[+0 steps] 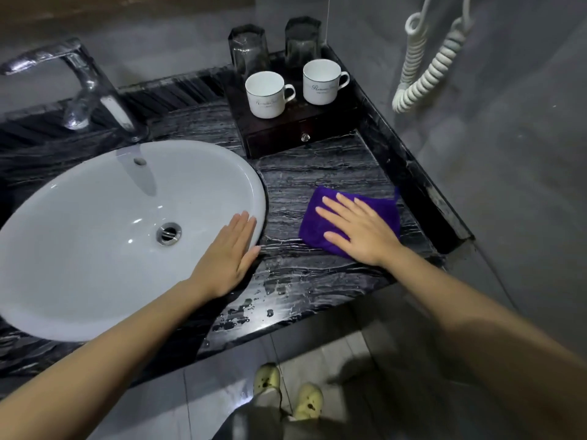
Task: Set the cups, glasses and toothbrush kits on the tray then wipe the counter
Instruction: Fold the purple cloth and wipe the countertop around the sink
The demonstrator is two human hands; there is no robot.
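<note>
My right hand (359, 228) lies flat with spread fingers on a folded purple cloth (320, 204), pressing it onto the black marble counter (317, 166) right of the basin. My left hand (230, 255) rests flat, fingers together, on the rim of the white basin (95, 217), holding nothing. At the back stands a dark wooden tray (279, 134) with a small drawer knob. On it are two white cups (265, 95) (320, 81) and, behind them, two dark upturned glasses (249, 49) (301, 39). No toothbrush kits show.
A chrome tap (82, 87) stands behind the basin. Water drops (251, 303) lie on the counter's front edge. A raised black ledge (413, 173) borders the counter on the right. A coiled white cord (425, 65) hangs on the grey wall. My shoes (286, 392) are on the tiled floor.
</note>
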